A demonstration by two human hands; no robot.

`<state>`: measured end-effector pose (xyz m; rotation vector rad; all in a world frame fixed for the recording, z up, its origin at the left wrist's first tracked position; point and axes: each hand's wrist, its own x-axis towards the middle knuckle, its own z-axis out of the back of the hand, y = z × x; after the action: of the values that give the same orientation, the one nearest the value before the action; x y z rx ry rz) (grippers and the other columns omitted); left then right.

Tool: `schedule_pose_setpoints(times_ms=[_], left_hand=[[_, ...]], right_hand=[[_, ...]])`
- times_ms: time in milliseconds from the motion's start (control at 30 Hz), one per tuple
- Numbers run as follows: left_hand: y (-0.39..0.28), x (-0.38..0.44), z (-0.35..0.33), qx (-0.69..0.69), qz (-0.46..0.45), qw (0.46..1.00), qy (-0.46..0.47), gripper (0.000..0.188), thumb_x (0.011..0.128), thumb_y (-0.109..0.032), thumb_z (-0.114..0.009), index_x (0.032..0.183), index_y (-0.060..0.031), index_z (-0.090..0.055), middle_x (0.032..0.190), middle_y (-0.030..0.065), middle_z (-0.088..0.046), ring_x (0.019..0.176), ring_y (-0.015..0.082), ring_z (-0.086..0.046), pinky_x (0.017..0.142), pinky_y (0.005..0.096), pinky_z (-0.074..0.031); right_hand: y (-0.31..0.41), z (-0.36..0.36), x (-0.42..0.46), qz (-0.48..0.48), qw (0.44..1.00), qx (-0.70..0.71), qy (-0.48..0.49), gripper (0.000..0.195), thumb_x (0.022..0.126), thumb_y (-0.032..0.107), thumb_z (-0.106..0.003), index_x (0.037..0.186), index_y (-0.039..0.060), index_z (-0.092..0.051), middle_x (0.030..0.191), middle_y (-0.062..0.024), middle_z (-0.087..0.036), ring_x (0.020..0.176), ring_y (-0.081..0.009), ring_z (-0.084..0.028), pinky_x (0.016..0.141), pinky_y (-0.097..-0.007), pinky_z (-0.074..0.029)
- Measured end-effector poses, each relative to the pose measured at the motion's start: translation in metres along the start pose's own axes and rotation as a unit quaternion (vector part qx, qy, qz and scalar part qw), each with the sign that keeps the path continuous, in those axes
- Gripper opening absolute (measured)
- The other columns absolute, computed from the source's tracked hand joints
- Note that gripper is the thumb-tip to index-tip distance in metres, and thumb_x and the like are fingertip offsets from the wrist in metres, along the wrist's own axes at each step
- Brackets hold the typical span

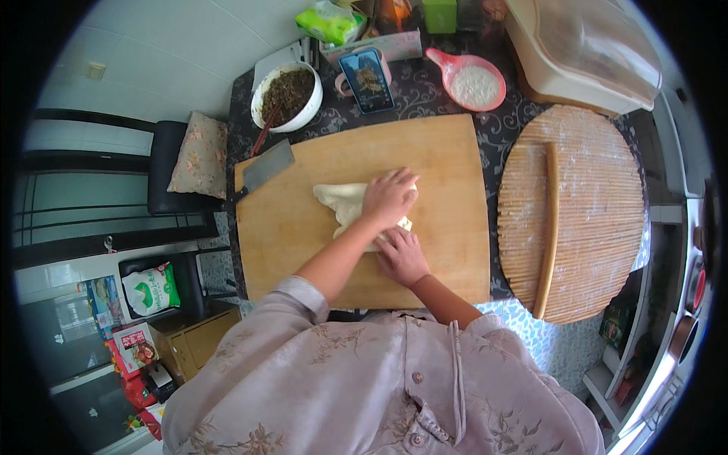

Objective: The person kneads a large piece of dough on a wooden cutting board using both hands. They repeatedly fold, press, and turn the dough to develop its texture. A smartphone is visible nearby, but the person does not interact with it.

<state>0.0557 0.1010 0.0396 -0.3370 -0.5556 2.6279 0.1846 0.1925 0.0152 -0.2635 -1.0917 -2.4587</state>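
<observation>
A lump of pale dough (pixel 346 200) lies on a large wooden board (pixel 296 239), its left end drawn out into a folded flap. My left hand (pixel 391 196) lies across the dough's right part, fingers reaching over its far right edge. Nearer to me, my right hand (pixel 405 259) grips the near right edge, its fingertips close to my left wrist. Between them the hands hide much of the dough's right side. A cleaver (pixel 270 166) rests on the board's far left corner.
Behind the board stand a white bowl of dark chopped filling (pixel 289 94) with chopsticks, a propped phone (pixel 367 81) and a pink scoop of flour (pixel 475 85). At right, a rolling pin (pixel 548 227) lies on a round slatted mat (pixel 597 210), below a lidded plastic box (pixel 586 51).
</observation>
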Motion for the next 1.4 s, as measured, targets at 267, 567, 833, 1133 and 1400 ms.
schedule_pose_setpoints(times_ms=[267, 567, 833, 1133, 1400], left_hand=[[0.010, 0.070, -0.006, 0.125, 0.044, 0.974, -0.186, 0.049, 0.089, -0.033, -0.056, 0.133, -0.0115, -0.051, 0.141, 0.0157, -0.046, 0.133, 0.0311, -0.039, 0.107, 0.0481, -0.031], [0.055, 0.106, 0.044, -0.017, 0.004, 0.992, -0.128, 0.049, 0.094, -0.038, -0.050, 0.139, -0.0202, -0.046, 0.106, 0.0152, -0.061, 0.099, 0.0305, -0.060, 0.080, 0.0436, -0.050], [0.118, 0.115, 0.129, 0.099, 0.069, 0.974, -0.189, 0.055, 0.096, -0.037, -0.046, 0.147, -0.0244, -0.031, 0.081, 0.0124, -0.065, 0.070, 0.0333, -0.065, 0.059, 0.0451, -0.051], [0.124, 0.042, 0.061, -0.015, 0.089, 0.988, -0.127, 0.050, 0.098, -0.043, -0.040, 0.076, -0.0044, -0.063, 0.076, 0.0186, -0.063, 0.077, 0.0392, -0.061, 0.070, 0.0489, -0.046], [0.059, -0.040, 0.049, -0.089, 0.250, 0.955, -0.131, 0.046, 0.095, -0.044, -0.047, 0.074, -0.0057, -0.062, 0.073, 0.0161, -0.064, 0.070, 0.0383, -0.062, 0.062, 0.0478, -0.046]], right_hand=[[0.003, 0.003, 0.003, -0.017, 0.999, -0.002, 0.050, 0.055, 0.079, 0.016, -0.066, 0.132, 0.0188, -0.053, 0.129, -0.0057, -0.051, 0.122, -0.0264, -0.046, 0.095, -0.0423, -0.040], [0.002, 0.001, 0.005, -0.034, 0.998, -0.009, 0.061, 0.054, 0.079, 0.018, -0.067, 0.132, 0.0222, -0.055, 0.129, -0.0053, -0.053, 0.121, -0.0260, -0.048, 0.095, -0.0427, -0.040], [0.004, -0.002, 0.005, -0.031, 0.998, -0.016, 0.061, 0.055, 0.078, 0.019, -0.069, 0.131, 0.0218, -0.054, 0.129, -0.0059, -0.053, 0.121, -0.0285, -0.048, 0.095, -0.0446, -0.040], [0.006, -0.001, 0.002, -0.027, 0.998, -0.015, 0.057, 0.058, 0.076, 0.018, -0.069, 0.132, 0.0202, -0.053, 0.130, -0.0073, -0.051, 0.122, -0.0312, -0.046, 0.098, -0.0471, -0.038], [0.011, 0.004, 0.005, -0.022, 0.999, -0.011, 0.044, 0.058, 0.076, 0.015, -0.067, 0.133, 0.0198, -0.052, 0.130, -0.0070, -0.051, 0.124, -0.0294, -0.045, 0.097, -0.0446, -0.039]])
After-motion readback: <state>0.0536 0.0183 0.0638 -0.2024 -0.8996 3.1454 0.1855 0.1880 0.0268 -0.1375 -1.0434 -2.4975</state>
